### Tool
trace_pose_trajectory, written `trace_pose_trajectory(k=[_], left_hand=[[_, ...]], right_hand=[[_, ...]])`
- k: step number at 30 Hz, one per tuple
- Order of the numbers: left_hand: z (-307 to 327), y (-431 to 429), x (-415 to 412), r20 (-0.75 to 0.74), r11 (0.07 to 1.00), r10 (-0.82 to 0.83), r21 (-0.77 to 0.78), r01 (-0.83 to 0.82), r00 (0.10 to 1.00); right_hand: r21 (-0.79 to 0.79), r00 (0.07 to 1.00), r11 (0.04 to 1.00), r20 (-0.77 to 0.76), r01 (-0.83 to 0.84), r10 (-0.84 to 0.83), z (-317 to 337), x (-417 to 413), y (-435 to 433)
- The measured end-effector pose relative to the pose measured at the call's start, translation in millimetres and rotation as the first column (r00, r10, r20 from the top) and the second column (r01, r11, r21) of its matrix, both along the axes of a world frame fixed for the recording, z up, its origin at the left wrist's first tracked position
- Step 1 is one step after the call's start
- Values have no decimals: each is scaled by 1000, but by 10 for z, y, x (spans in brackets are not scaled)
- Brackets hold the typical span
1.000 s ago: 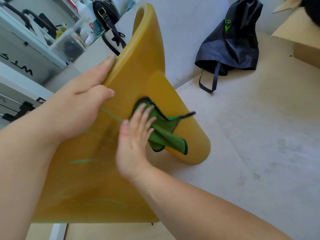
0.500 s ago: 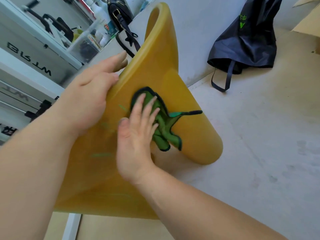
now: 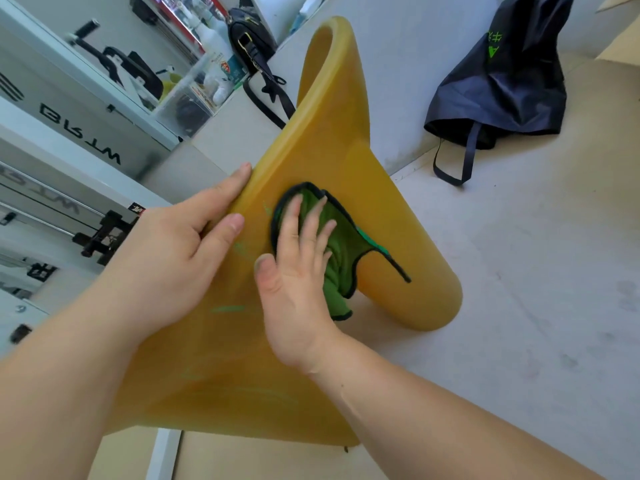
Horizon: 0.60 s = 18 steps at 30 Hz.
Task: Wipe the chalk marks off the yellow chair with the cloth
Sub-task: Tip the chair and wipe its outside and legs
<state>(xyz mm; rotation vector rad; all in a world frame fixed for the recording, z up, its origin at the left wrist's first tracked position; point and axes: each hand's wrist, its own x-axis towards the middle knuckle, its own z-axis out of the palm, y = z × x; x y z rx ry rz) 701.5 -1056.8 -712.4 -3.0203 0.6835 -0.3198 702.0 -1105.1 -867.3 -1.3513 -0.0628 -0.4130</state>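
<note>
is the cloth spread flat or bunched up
Bunched: the green cloth lies crumpled in folds under the right hand, one corner trailing off.

Right hand (image 3: 298, 289) presses cloth (image 3: 341, 258) on chair (image 3: 346, 140).

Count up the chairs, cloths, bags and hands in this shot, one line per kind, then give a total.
Chairs: 1, the yellow chair
Cloths: 1, the green cloth
Bags: 2, the black handbag and the navy bag
Hands: 2, the left hand and the right hand
Total: 6
</note>
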Motion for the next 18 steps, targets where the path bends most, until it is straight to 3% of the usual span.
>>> trace_pose_trajectory(k=[4,6,9,11,18], left_hand=[[-18,-285,143,-5,1000,21,-18,-21,1000],[-8,-475,247,-17,999,32,-9,-32,999],[-6,-691,394,-27,999,37,16,-37,999],[-13,-763,452,-23,1000,27,14,-27,999],[-12,-772,480,-77,991,19,-133,-29,997]], right_hand=[[32,998,998,25,54,-55,-91,136,-140],[104,994,993,-101,51,-40,-229,221,-161],[290,942,957,-318,-13,109,-385,260,-223],[276,926,961,-356,-23,124,-351,267,-294],[130,999,990,-17,53,-51,217,321,-485]])
